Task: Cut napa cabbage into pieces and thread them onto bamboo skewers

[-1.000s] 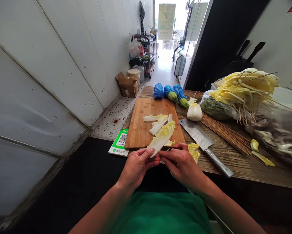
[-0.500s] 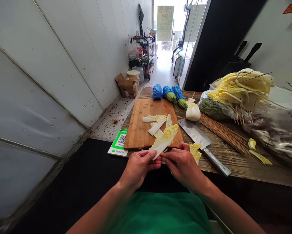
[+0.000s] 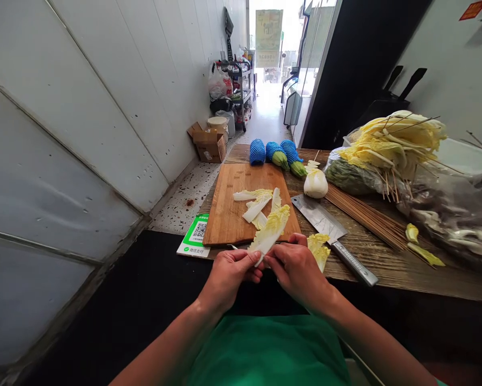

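A strip of napa cabbage leaf (image 3: pixel 272 228), pale at the stem and yellow at the frilly end, slants up over the cutting board's near edge. My left hand (image 3: pixel 235 273) is closed, thumb and fingers pinching its white stem. My right hand (image 3: pixel 297 268) is closed too, with its fingertips against the same stem end; whether they also grip something thin is hidden. Another yellow cabbage piece (image 3: pixel 319 249) shows just beyond my right hand. More cut leaf strips (image 3: pixel 257 206) lie on the wooden cutting board (image 3: pixel 224 214).
A cleaver (image 3: pixel 325 225) lies right of the board, beside a bundle of bamboo skewers (image 3: pixel 361 214). Behind are a cabbage stump (image 3: pixel 316 184) and green vegetables in blue foam nets (image 3: pixel 276 155). Skewered cabbage leaves (image 3: pixel 397 139) are heaped on plastic bags at right. A QR card (image 3: pixel 194 236) sits at left.
The leaf strip has turned more upright, and its stem end has shifted slightly right between my fingertips. The whole view has moved a little. Both hands stay closed together.
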Available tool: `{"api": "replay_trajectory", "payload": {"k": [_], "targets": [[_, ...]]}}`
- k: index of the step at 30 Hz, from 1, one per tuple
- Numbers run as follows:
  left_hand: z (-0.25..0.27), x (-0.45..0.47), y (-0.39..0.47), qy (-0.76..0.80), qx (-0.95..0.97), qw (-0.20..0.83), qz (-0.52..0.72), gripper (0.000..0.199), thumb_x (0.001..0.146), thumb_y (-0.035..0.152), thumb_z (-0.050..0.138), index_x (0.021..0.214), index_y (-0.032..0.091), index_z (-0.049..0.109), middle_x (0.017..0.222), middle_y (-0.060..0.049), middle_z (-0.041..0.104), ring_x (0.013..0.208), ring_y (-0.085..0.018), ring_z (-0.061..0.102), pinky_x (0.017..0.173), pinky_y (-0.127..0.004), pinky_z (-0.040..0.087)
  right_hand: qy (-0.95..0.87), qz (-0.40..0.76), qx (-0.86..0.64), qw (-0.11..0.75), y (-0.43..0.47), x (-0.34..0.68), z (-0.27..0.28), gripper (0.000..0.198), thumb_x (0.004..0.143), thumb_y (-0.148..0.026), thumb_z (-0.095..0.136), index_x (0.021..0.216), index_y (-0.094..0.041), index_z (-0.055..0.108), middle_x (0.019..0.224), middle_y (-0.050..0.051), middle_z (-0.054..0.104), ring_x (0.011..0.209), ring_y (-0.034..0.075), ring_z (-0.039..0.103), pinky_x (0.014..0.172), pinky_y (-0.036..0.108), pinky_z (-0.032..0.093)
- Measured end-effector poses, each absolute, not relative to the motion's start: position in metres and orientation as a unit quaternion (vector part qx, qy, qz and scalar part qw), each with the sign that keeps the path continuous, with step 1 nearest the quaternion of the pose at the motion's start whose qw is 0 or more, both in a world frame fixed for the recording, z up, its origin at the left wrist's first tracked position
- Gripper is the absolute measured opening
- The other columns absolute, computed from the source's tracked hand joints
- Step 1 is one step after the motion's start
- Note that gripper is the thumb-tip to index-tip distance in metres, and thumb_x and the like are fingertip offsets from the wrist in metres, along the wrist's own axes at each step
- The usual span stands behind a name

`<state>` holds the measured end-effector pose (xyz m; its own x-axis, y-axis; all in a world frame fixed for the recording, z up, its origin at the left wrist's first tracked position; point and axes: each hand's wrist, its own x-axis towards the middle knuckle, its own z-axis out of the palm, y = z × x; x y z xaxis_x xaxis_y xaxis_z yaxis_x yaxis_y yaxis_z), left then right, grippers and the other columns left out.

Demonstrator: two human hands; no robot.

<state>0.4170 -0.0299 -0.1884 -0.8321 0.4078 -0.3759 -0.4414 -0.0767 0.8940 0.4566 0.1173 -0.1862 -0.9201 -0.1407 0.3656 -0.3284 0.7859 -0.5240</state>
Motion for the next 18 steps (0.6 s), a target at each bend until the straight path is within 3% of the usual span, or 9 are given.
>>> {"api": "replay_trajectory", "payload": {"k": [3,7,9,10,13,16,18], "targets": [[-0.187,0.415,-0.028,0.582,-0.027,0.285,0.762,0.020,0.064,0.028,0.072,0.065,0.008,0.068,0.060,-0.005,0.063,0.050,-0.008,0.054,0.046,-0.018,0.045,-0.938,0.275,0.124,0.169,0.119,0.453,-0.175,0.028,0.087,-0.021,0.046,0.062,-0.018,0.058,0.060,0.001,0.063,0.061,0.013,0.055,0.083,0.034,0.027],[-0.185,0.408,-0.029,0.553,-0.061,0.290,0.779,0.016,0.066,0.023,0.072,0.069,0.008,0.068,0.063,-0.007,0.065,0.054,-0.010,0.058,0.053,-0.021,0.050,-0.911,0.274,0.102,0.291,0.137,0.467,-0.153,0.019,0.089,-0.027,0.046,0.091,-0.019,0.063,0.090,0.007,0.069,0.092,0.020,0.058,0.092,0.038,0.029],[-0.186,0.405,-0.033,0.562,-0.075,0.289,0.771,0.015,0.067,0.021,0.071,0.070,0.007,0.068,0.065,-0.009,0.067,0.056,-0.011,0.060,0.055,-0.022,0.052,-0.895,0.301,0.059,0.325,0.152,0.485,-0.153,0.021,0.089,-0.030,0.045,0.092,-0.018,0.062,0.094,0.008,0.067,0.093,0.021,0.057,0.086,0.035,0.037],[-0.188,0.404,-0.035,0.568,-0.081,0.283,0.768,0.014,0.067,0.020,0.071,0.071,0.007,0.067,0.066,-0.009,0.067,0.056,-0.012,0.060,0.055,-0.022,0.052,-0.902,0.320,0.034,0.288,0.158,0.496,-0.158,0.022,0.089,-0.031,0.044,0.088,-0.019,0.062,0.089,0.008,0.067,0.086,0.020,0.059,0.079,0.033,0.040],[-0.195,0.403,-0.039,0.575,-0.091,0.271,0.766,0.013,0.069,0.019,0.069,0.071,0.007,0.067,0.067,-0.009,0.067,0.056,-0.012,0.060,0.056,-0.022,0.052,-0.919,0.391,0.004,0.056,0.170,0.523,-0.186,0.031,0.091,-0.037,0.039,0.077,-0.020,0.061,0.075,0.005,0.065,0.068,0.016,0.059,0.062,0.027,0.043],[-0.202,0.404,-0.039,0.570,-0.096,0.270,0.770,0.013,0.069,0.020,0.069,0.071,0.007,0.066,0.067,-0.009,0.067,0.057,-0.012,0.061,0.056,-0.023,0.053,-0.863,0.500,0.012,-0.077,0.167,0.535,-0.216,0.034,0.091,-0.042,0.037,0.088,-0.018,0.060,0.078,0.005,0.064,0.068,0.015,0.059,0.062,0.025,0.044],[-0.204,0.405,-0.038,0.576,-0.092,0.260,0.770,0.014,0.069,0.021,0.069,0.072,0.007,0.065,0.067,-0.009,0.067,0.057,-0.012,0.061,0.056,-0.022,0.053,-0.782,0.599,0.010,-0.172,0.161,0.533,-0.229,0.039,0.090,-0.047,0.035,0.097,-0.016,0.057,0.063,0.002,0.061,0.048,0.011,0.052,0.046,0.021,0.039]]}}
